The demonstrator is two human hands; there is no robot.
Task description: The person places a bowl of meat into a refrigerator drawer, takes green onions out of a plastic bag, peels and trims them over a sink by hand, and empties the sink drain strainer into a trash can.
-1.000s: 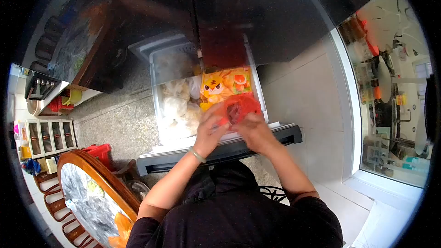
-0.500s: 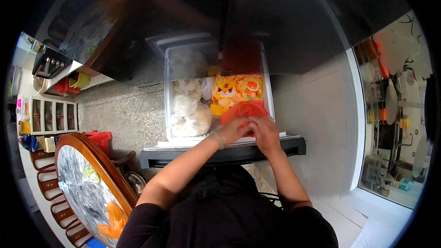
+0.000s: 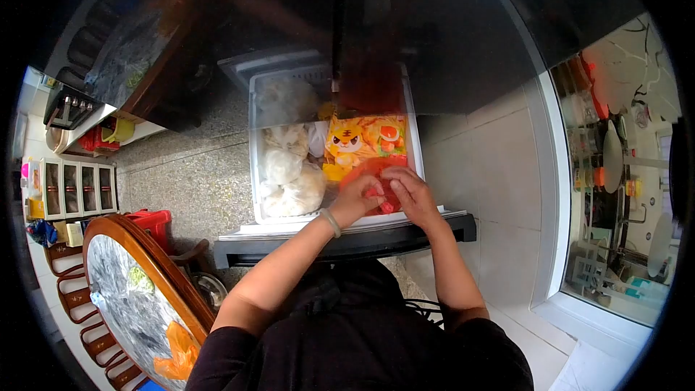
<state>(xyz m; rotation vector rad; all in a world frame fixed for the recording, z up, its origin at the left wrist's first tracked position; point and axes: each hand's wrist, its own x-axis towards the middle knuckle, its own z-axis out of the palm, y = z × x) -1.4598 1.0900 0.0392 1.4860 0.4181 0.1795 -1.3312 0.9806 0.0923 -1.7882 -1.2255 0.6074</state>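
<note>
A red plastic bag [image 3: 374, 169] sits at the front right of a pulled-out white freezer drawer [image 3: 255, 166]. My left hand [image 3: 352, 200] pinches the bag's left side, and a bangle circles that wrist. Opposite it, my right hand [image 3: 413, 197] grips the bag's upper right with bent fingers. Crumpled red plastic lies between both hands; the bag's contents are hidden. Behind it is an orange-yellow packet with a cartoon tiger [image 3: 347, 141]. Clear bags of pale food [image 3: 293, 185] fill the drawer's left side.
Dark glossy fridge doors [image 3: 434, 36] rise above the drawer. The drawer's black front [image 3: 318, 250] is close to my body. At left stand a wooden-rimmed round table [image 3: 137, 282] and a red bin [image 3: 153, 226]. A glass-paned doorway [image 3: 615, 195] is on the right.
My hands have moved apart from their earlier meeting point over the red bag, exposing crumpled red plastic between them. The whole view has shifted slightly left.
</note>
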